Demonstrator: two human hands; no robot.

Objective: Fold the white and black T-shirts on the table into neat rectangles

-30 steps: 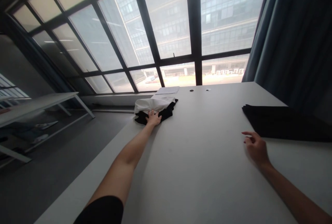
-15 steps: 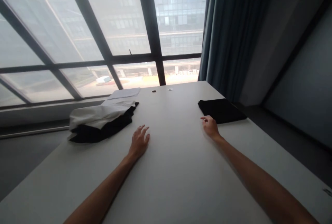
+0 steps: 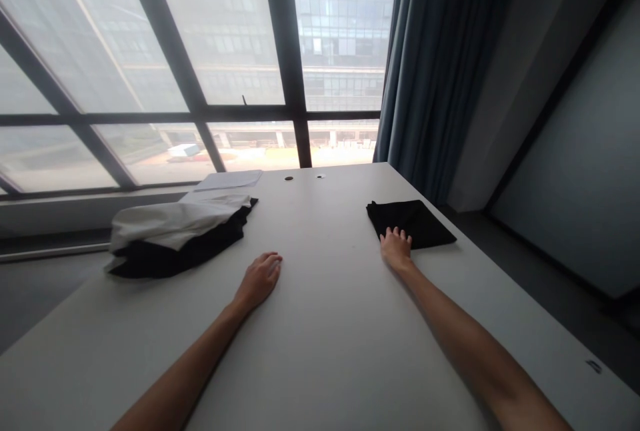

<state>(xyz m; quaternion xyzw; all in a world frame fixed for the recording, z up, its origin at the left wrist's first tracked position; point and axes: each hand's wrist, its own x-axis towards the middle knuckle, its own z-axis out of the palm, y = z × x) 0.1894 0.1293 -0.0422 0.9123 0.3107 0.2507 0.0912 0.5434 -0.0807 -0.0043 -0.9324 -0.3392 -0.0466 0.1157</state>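
Observation:
My right hand [image 3: 397,248] lies on the near left edge of a folded black cloth [image 3: 425,221], its fingers spread over the fabric. A small bit of the cloth's far left corner sticks up. Over on the white table [image 3: 310,324], my left hand [image 3: 259,279] rests palm down with loosely stretched fingers and holds nothing. Beyond it to the left lies a loose heap, a white cloth [image 3: 175,221] on top of a black cloth [image 3: 185,258].
White sheets [image 3: 230,180] lie at the table's far left. Two round holes, one of them a dark grommet [image 3: 289,178], sit near the far edge. A blue curtain [image 3: 430,84] hangs behind the right side, beside large windows [image 3: 225,38].
My right hand has come onto the black folded cloth, its fingers now spread instead of pointing. The cloth's left corner looks ruffled. My left fingers have lowered. The view has shifted slightly.

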